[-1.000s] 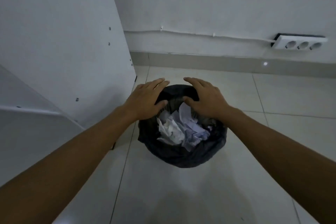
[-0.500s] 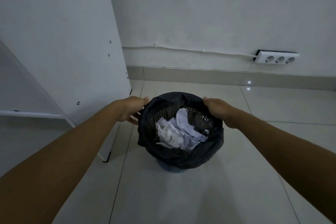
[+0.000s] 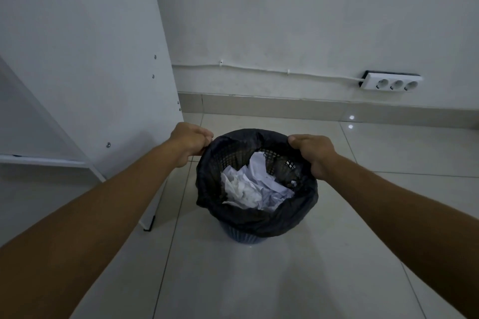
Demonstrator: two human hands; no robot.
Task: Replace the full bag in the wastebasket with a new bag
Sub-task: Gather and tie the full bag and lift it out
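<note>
A small blue mesh wastebasket (image 3: 246, 237) stands on the tiled floor, lined with a black plastic bag (image 3: 261, 220) folded over its rim. Crumpled white paper (image 3: 252, 188) fills the bag. My left hand (image 3: 190, 141) is closed on the bag's edge at the far left of the rim. My right hand (image 3: 315, 151) is closed on the bag's edge at the far right. Part of the mesh wall (image 3: 281, 160) shows inside, where the bag has come away from it.
A white cabinet panel (image 3: 85, 59) stands close on the left, its foot (image 3: 149, 225) beside the basket. A white wall with a cable and a triple socket strip (image 3: 391, 83) lies behind. Pale floor tiles (image 3: 259, 280) spread in front and to the right.
My hands went from lying flat over the basket's far rim to gripping the bag's edge on either side. The view has pulled back and the basket's blue base now shows.
</note>
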